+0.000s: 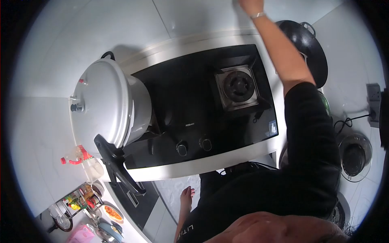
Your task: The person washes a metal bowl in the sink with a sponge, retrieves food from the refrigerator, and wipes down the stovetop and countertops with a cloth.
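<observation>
My right hand (250,5) is raised at the top edge, in front of the pale wall, with a band round the wrist; its fingers are cut off by the frame. Low beside my body hangs my left hand (187,197), its fingers loosely bent and slightly apart, with nothing seen in it. Between my arms and the wall lies a black glass gas stove (182,97). Its right burner (239,86) is bare, with no flame visible. A large silver pressure cooker (101,103) with a black handle (115,160) stands over the left side.
A black wok (304,42) leans at the upper right, partly behind my right arm. Left of the stove are a red-capped bottle (92,169), a condiment rack (87,196) and a plate of orange food (112,213). A glass lid (355,158) and a socket (373,92) are at right.
</observation>
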A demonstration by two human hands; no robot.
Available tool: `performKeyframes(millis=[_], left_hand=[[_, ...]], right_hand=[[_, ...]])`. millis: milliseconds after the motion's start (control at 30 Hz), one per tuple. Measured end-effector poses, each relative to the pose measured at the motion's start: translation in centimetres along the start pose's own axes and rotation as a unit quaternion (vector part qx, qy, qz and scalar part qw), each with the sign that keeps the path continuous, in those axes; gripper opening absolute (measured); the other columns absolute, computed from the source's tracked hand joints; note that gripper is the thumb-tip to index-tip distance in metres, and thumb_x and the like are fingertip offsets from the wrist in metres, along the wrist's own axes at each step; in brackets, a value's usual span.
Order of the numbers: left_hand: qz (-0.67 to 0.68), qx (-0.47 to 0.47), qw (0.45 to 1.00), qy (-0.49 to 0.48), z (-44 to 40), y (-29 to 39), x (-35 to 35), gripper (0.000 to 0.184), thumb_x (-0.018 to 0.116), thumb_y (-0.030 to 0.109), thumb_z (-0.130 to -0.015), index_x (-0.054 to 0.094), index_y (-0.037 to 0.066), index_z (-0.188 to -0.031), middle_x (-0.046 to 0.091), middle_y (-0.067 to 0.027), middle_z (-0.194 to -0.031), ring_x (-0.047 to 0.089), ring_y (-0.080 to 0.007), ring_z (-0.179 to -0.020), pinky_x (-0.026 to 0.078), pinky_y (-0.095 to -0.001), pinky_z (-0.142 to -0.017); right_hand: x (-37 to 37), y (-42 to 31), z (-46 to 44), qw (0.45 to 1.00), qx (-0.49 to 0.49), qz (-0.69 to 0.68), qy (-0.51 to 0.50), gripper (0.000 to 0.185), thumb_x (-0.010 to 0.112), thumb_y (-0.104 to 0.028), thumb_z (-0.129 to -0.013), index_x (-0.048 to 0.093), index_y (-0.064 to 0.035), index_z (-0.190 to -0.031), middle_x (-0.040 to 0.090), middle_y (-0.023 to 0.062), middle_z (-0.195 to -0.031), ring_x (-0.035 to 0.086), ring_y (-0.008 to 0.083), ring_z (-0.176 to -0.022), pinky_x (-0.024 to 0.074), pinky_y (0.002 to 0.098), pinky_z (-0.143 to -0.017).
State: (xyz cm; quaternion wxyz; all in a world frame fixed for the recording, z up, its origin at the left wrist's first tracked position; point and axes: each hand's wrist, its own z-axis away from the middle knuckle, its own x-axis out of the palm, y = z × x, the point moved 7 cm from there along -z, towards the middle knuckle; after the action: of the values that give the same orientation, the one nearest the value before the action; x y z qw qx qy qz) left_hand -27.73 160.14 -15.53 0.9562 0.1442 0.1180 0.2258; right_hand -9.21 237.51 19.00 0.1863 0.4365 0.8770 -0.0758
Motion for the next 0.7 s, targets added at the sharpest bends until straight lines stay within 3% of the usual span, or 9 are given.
performKeyframes(millis=[33,100,300,333,367,433,467,567,700], left_hand=[[0.0,-0.003,1.0,0.006,0.1,0.0,0.1,0.038,0.051,0.03,-0.096,0.057,0.0,-0.12,0.067,-0.0065,-0.097,0.06,-0.0103,-0.081,0.043,-0.0242,-0.067],[-0.031,-0.003,0.999,-0.007,-0.1,-1.1,-0.2,0.041,0.05,0.033,-0.097,0.055,0.001,-0.122,0.068,-0.0068,-0.1,0.062,-0.0119,-0.082,0.045,-0.0256,-0.067],[-0.051,-0.016,0.999,0.009,0.4,-3.4,-2.0,0.042,0.051,0.035,-0.096,0.054,0.002,-0.123,0.068,-0.0064,-0.101,0.063,-0.0126,-0.081,0.046,-0.0272,-0.068],[-0.051,-0.013,0.999,0.008,0.0,-3.5,-2.0,0.042,0.051,0.035,-0.096,0.055,0.002,-0.122,0.068,-0.0061,-0.1,0.062,-0.0126,-0.08,0.046,-0.027,-0.067],[-0.049,-0.014,0.999,-0.001,-0.4,-3.4,-1.7,0.042,0.051,0.035,-0.096,0.055,0.002,-0.122,0.068,-0.0061,-0.1,0.062,-0.0125,-0.08,0.046,-0.0268,-0.066],[-0.047,-0.022,0.999,-0.016,-0.8,-3.4,-1.3,0.042,0.051,0.035,-0.096,0.055,0.002,-0.122,0.068,-0.0059,-0.099,0.062,-0.0122,-0.079,0.045,-0.0263,-0.065],[-0.04,-0.017,0.999,-0.011,-0.8,-2.8,-1.0,0.041,0.051,0.034,-0.096,0.056,0.001,-0.12,0.068,-0.0063,-0.098,0.062,-0.0118,-0.078,0.045,-0.0257,-0.064],[-0.029,-0.006,1.0,0.0,-0.8,-1.4,-0.6,0.039,0.051,0.032,-0.096,0.059,-0.001,-0.116,0.068,-0.0073,-0.095,0.061,-0.0109,-0.076,0.043,-0.0245,-0.062],[-0.033,-0.003,0.999,-0.003,-1.1,-1.6,-0.8,0.04,0.051,0.032,-0.096,0.058,-0.001,-0.117,0.068,-0.0074,-0.095,0.061,-0.0112,-0.077,0.043,-0.0248,-0.062]], right_hand=[[1.9,0.0,3.9,0.997,-0.006,-0.017,-0.073,0.036,0.056,0.001,-0.077,0.057,0.0006,-0.113,0.055,0.0229,-0.115,0.051,0.0402,-0.106,0.0426,0.0446,-0.094],[6.5,1.3,12.6,0.947,-0.032,-0.017,-0.318,0.022,0.054,-0.011,-0.082,0.064,-0.0149,-0.101,0.056,0.0068,-0.111,0.055,0.0273,-0.102,0.0464,0.0368,-0.086],[2.6,0.4,9.5,0.967,-0.094,-0.118,-0.206,0.024,0.057,-0.008,-0.08,0.062,-0.0082,-0.103,0.057,0.0105,-0.107,0.056,0.0312,-0.098,0.0479,0.0399,-0.081],[3.0,1.8,7.6,0.972,-0.034,-0.102,-0.21,0.028,0.063,-0.005,-0.077,0.062,-0.0084,-0.105,0.061,0.0123,-0.106,0.059,0.0304,-0.097,0.0487,0.0371,-0.083],[5.2,5.1,5.9,0.932,0.091,-0.031,-0.349,0.028,0.063,-0.003,-0.078,0.062,-0.008,-0.105,0.061,0.0145,-0.105,0.058,0.033,-0.096,0.0488,0.0378,-0.082],[-3.4,0.2,-4.0,0.996,-0.057,-0.066,0.025,0.035,0.056,-0.001,-0.078,0.056,0.0028,-0.113,0.056,0.0235,-0.115,0.052,0.0406,-0.104,0.0439,0.0454,-0.092],[-5.9,-1.1,-6.9,0.988,-0.01,-0.139,0.06,0.033,0.058,-0.003,-0.078,0.058,0.0057,-0.109,0.058,0.0239,-0.114,0.052,0.0414,-0.104,0.0432,0.0458,-0.093],[-2.8,0.2,-5.2,0.999,-0.016,0.0,0.043,0.03,0.058,-0.005,-0.078,0.06,0.007,-0.106,0.058,0.0248,-0.114,0.052,0.041,-0.103,0.0427,0.0454,-0.095],[-0.4,-0.5,3.0,0.914,0.286,-0.279,-0.076,0.027,0.053,-0.008,-0.085,0.058,0.0082,-0.106,0.056,0.028,-0.11,0.051,0.0413,-0.102,0.0417,0.0445,-0.094]])
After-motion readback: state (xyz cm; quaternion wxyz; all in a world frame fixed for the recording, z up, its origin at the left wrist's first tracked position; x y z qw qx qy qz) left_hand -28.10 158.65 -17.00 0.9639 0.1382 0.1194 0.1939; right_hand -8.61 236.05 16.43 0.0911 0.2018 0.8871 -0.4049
